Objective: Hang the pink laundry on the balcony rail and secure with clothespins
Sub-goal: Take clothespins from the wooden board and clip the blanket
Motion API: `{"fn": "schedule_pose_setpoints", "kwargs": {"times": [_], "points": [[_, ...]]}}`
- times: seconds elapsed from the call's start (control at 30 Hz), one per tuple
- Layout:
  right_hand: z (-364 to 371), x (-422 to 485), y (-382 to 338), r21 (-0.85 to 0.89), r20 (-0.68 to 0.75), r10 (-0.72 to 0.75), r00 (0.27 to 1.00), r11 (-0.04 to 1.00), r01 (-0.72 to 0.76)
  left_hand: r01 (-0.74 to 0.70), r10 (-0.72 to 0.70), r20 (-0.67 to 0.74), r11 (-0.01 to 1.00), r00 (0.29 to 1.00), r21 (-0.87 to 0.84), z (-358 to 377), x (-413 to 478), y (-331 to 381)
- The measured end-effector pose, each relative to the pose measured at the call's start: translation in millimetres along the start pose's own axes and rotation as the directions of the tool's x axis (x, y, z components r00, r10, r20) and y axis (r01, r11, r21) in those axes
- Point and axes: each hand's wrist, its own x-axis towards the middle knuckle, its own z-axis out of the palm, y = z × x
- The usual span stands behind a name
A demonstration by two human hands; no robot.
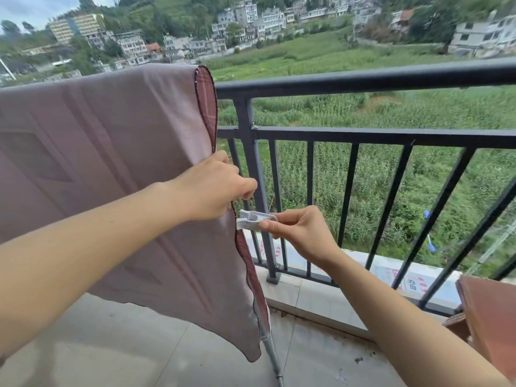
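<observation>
**Pinning step: clothespin at cloth edge, not yet on**

Head view, only 1 view given.

Pink laundry [106, 163] already draped over balcony rail [363, 79], hanging down inside the balcony, right edge showing a darker plaid reverse side with dark piping. Lower corner hanging just above the floor tiles [139, 344].

Left hand [215, 185] closed in a pinch on the cloth's right edge, about mid-height, fingers curled tight around the hem, pulling it slightly toward the wearer.

Right hand [296, 233] just below and right of it, thumb and fingers closed on the tail of a white clothespin [255, 219]. Pin's mouth pointing left at the hem, nearly touching the piping; looks slightly parted, but cannot tell for certain.

No pin visible on the cloth or the rail elsewhere.

Judgement: hanging done, securing in hand. Next move likely calls for squeezing the pin wide, sliding the mouth over the gathered hem layers under the left pinch, releasing. Risk: biting only 1 layer, or slipping off the piping.

Brown object [491, 317] at right edge, unidentified, uninvolved.
</observation>
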Motion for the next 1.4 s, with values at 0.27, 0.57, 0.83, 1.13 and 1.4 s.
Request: {"fn": "schedule_pose_setpoints", "kwargs": {"times": [0.27, 0.57, 0.83, 1.13, 1.4], "points": [[28, 6, 4, -0.02, -0.094, -0.074, 0.993, 0.997, 0.072, -0.009, -0.002, -0.113, 0.994, 0.994, -0.104, 4, -3, -2], [30, 1, 7, 0.047, -0.056, -0.048, 0.997, 0.998, 0.05, 0.023, -0.046, -0.12, 0.982, 0.992, -0.187, 3, -4, 0], [32, -16, 8, -0.101, -0.133, 0.006, 0.991, 0.995, -0.02, -0.026, 0.0, -0.139, 0.982, 0.99, -0.187, 4, -5, 11], [2, -107, 57, -0.163, -0.491, 0.21, 0.845, 0.931, -0.326, -0.208, -0.03, -0.369, 0.781, 0.929, -0.588, 43, 33, 111], [-65, -270, 83, -0.076, -0.825, 0.327, 0.46, 0.743, -0.665, -0.14, 0.196, -0.028, 0.586, 0.98, -0.798, 77, 76, 275]]}}
